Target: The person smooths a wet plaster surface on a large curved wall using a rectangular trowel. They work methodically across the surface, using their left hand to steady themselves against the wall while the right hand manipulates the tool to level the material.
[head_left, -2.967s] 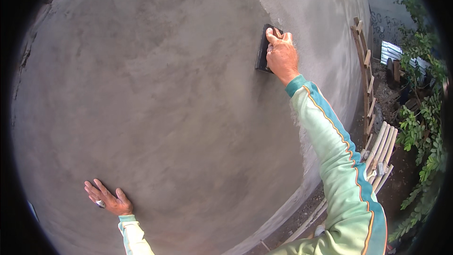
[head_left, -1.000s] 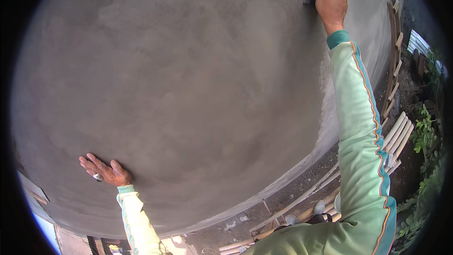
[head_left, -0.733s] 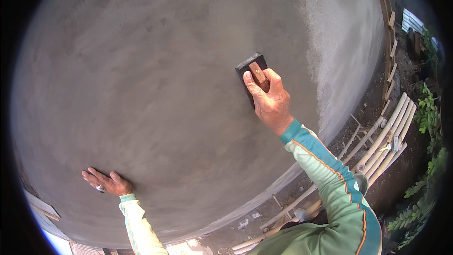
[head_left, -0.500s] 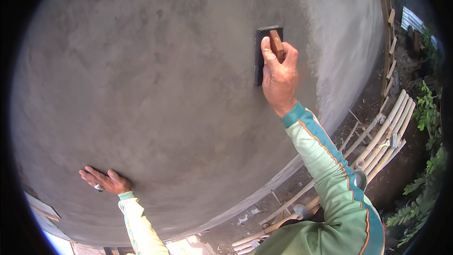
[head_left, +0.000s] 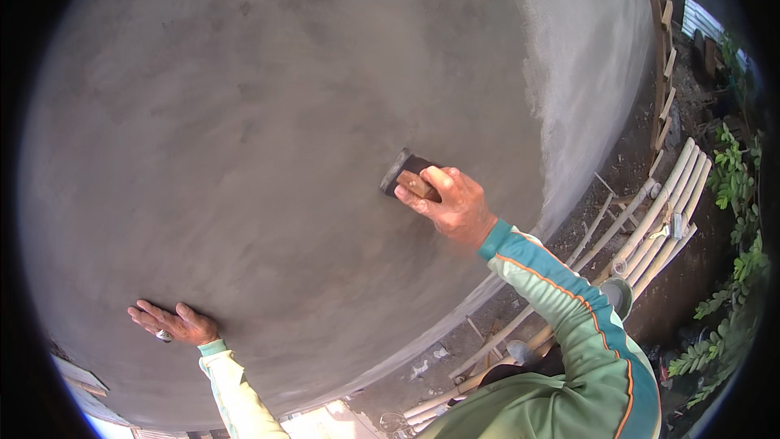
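Observation:
My right hand [head_left: 457, 205] is wrapped round the brown wooden handle of a plastering float [head_left: 397, 169]. The float's dark flat plate lies against the grey plastered wall [head_left: 268, 154], tilted, with much of it hidden behind my fingers. Lower on the left, my left hand [head_left: 177, 324] rests on the same wall, fingers stretched out and holding nothing. A ring shows on one of its fingers. Toward the right, the dark damp-looking plaster meets a paler grey strip along a rough edge.
Bamboo poles [head_left: 662, 211] form a platform at the right, with a brush [head_left: 673, 226] lying on it. A bucket [head_left: 617, 296] stands beside my right arm. A wooden ladder-like frame [head_left: 668, 57] runs along the wall's right side; leafy plants [head_left: 735, 183] grow beyond.
My right hand has brought the float down and to the left across the wall, turning it from upright to slanted. My left hand stays nearly in place on the wall.

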Available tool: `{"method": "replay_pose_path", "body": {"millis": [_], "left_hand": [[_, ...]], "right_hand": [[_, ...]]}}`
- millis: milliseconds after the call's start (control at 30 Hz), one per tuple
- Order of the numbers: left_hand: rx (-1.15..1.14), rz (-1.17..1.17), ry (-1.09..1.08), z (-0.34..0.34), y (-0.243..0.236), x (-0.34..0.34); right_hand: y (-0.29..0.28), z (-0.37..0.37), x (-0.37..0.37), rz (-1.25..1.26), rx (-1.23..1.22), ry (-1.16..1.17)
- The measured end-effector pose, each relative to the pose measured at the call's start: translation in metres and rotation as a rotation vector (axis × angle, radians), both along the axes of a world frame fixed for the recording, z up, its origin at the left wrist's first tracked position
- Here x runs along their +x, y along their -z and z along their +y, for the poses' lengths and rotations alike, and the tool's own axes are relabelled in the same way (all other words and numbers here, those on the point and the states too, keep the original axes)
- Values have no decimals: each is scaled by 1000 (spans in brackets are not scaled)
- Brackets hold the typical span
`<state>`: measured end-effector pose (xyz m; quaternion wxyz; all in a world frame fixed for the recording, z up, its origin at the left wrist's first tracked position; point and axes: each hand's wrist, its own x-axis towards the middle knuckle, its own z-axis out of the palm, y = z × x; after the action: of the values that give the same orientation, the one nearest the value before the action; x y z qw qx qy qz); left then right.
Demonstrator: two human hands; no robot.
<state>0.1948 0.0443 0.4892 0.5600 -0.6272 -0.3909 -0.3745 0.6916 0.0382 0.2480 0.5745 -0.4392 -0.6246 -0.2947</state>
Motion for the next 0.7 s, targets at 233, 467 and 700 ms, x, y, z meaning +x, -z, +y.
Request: {"method": "replay_pose_path", "body": {"millis": [233,467,700], "left_hand": [[-15,-1,16,2,0,-2],[-32,12,49,1,-1,-1],[-14,43,58,2,-2,-3]], "right_hand": [[56,34,66,918,-170,205],[51,37,68,764,-150,329],[62,41,81,690,-167,340]]}}
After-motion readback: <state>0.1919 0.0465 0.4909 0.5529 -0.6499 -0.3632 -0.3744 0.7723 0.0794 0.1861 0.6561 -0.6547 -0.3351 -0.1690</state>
